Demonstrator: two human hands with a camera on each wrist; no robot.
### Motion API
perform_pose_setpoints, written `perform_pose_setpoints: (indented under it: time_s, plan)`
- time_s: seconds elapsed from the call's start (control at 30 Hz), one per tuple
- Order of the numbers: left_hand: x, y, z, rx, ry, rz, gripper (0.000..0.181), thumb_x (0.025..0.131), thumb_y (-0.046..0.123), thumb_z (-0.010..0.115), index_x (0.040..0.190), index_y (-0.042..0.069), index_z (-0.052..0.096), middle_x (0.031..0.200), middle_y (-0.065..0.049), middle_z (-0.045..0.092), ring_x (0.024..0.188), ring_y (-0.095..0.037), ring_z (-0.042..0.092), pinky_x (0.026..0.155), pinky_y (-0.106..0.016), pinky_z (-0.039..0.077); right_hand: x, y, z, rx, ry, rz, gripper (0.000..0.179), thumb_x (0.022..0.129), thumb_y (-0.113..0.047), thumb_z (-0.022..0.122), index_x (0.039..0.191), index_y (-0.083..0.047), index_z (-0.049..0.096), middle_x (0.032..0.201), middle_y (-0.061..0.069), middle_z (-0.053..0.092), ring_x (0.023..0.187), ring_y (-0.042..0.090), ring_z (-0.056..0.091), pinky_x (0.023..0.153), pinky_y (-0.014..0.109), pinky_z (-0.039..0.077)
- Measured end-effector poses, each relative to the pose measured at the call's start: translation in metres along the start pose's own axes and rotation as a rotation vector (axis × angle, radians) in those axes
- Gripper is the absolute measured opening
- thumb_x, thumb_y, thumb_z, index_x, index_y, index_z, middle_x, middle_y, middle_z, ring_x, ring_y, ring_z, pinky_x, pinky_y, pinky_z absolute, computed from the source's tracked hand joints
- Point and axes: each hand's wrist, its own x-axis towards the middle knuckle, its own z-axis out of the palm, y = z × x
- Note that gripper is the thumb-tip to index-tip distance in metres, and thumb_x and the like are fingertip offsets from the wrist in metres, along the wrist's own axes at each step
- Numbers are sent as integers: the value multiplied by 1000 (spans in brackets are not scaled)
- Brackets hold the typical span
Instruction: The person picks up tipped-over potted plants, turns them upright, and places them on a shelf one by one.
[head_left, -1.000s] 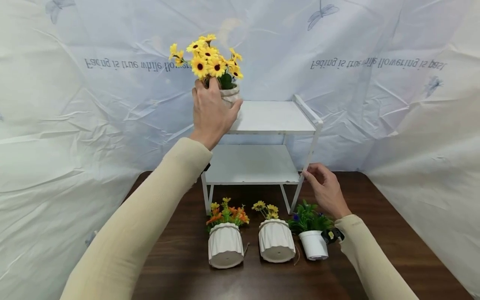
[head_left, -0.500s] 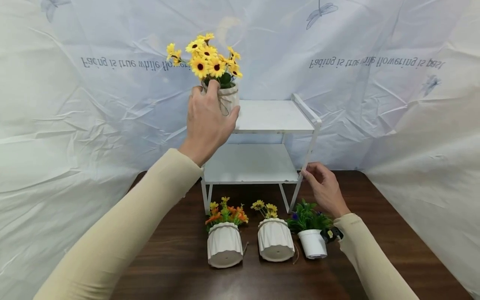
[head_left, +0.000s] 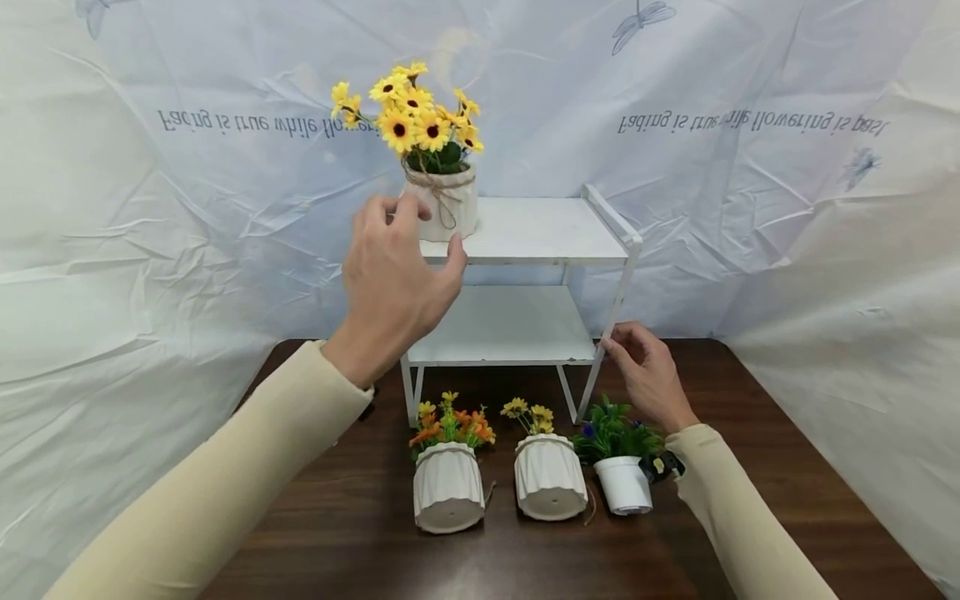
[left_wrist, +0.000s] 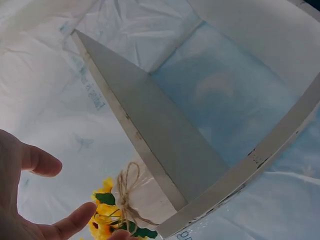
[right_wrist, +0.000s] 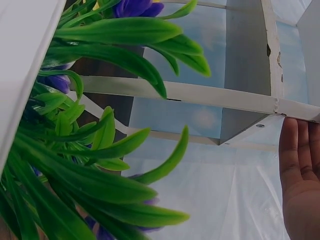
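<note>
- Left hand [head_left: 393, 279]: thumb and fingers parted, empty, just beside the sunflower pot [head_left: 465, 210], upright atop the rack [head_left: 551, 229].
- Right hand [head_left: 648, 372] pinches the rack's side.
- Seemingly placing; next calls for withdrawing without nudging.

Table [head_left: 360, 533]: dark brown, wood-grained, rounded far corners. First fluted pot [head_left: 448, 490]: white, orange and yellow flowers, base facing viewer. Second fluted pot [head_left: 551, 479]: white, yellow flowers, beside it. Smooth pot [head_left: 624, 483]: white, green leaves, violet-blue flowers. Backdrop [head_left: 540, 158]: pale, creased, lettering, dragonfly print.
</note>
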Motion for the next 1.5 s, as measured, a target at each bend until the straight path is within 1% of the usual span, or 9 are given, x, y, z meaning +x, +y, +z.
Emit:
perform_pose_setpoints:
  time_s: [0.17, 0.3, 0.43, 0.63, 0.87, 1.0, 1.2, 1.3, 1.5]
  plan:
    - [-14, -2, -6, -6, 6, 43, 34, 92, 31, 68, 109, 2, 65, 103, -19, 57, 92, -34, 50, 72, -45, 45, 0, -2, 0, 5, 4, 10, 23, 105, -21, 58, 120, -4, 64, 113, 15, 71, 91, -2, 61, 81, 16, 49]
    - [-26, -4, -8, 1, -3, 44, 33, 91, 30, 68, 108, 2, 65, 99, -18, 57, 88, -33, 49, 68, -45, 45, -2, -2, 1, -5, 3, 4, 22, 105, -20, 59, 119, -5, 64, 111, 14, 71, 91, -2, 61, 81, 17, 49]
    - [-37, -5, -9, 11, -29, 27, 34, 91, 32, 68, 108, 3, 65, 103, -18, 59, 90, -34, 51, 70, -46, 46, -2, -1, 1, -16, 10, 14, 21, 105, -24, 58, 118, -9, 65, 109, 12, 71, 91, -1, 61, 82, 18, 49]
    - [-54, -7, -7, 24, -84, -48, 35, 92, 35, 69, 111, 7, 66, 104, -17, 59, 92, -34, 53, 68, -46, 48, -1, 0, 0, -14, 17, 12, 25, 105, -25, 58, 118, -5, 65, 108, 12, 71, 91, 1, 62, 82, 20, 50]
    - [-74, -15, 7, 29, -123, -120, 37, 92, 39, 68, 116, 11, 64, 108, -16, 58, 91, -33, 54, 60, -47, 50, -1, 0, 0, 19, 8, 8, 25, 105, -20, 58, 121, -1, 64, 112, 15, 71, 91, -2, 62, 81, 16, 50]
    - [-85, -18, 16, 25, -154, -156, 38, 92, 39, 68, 117, 12, 62, 109, -15, 58, 89, -33, 54, 61, -48, 51, -1, -1, 0, 6, 10, -3, 23, 105, -18, 59, 121, -3, 65, 110, 16, 71, 90, -2, 61, 80, 16, 49]
    - [-101, -22, 28, 6, -188, -193, 37, 90, 38, 70, 116, 13, 64, 107, -15, 59, 85, -32, 55, 59, -46, 50, -1, 1, 1, 0, 16, 12, 26, 105, -24, 58, 120, -4, 64, 108, 13, 70, 90, 0, 62, 81, 19, 50]
    - [-108, -26, 31, 9, -211, -227, 38, 90, 38, 70, 117, 14, 64, 107, -15, 60, 86, -32, 55, 58, -46, 50, -1, 1, 2, 2, 18, 10, 27, 105, -25, 58, 120, -3, 64, 109, 12, 70, 91, 1, 63, 81, 20, 51]
    - [-119, -31, 38, 3, -260, -308, 40, 91, 42, 68, 120, 14, 65, 113, -16, 60, 90, -33, 57, 62, -48, 50, -3, 1, 1, 6, 21, 18, 23, 105, -26, 58, 119, -9, 65, 109, 11, 70, 91, 2, 63, 81, 22, 52]
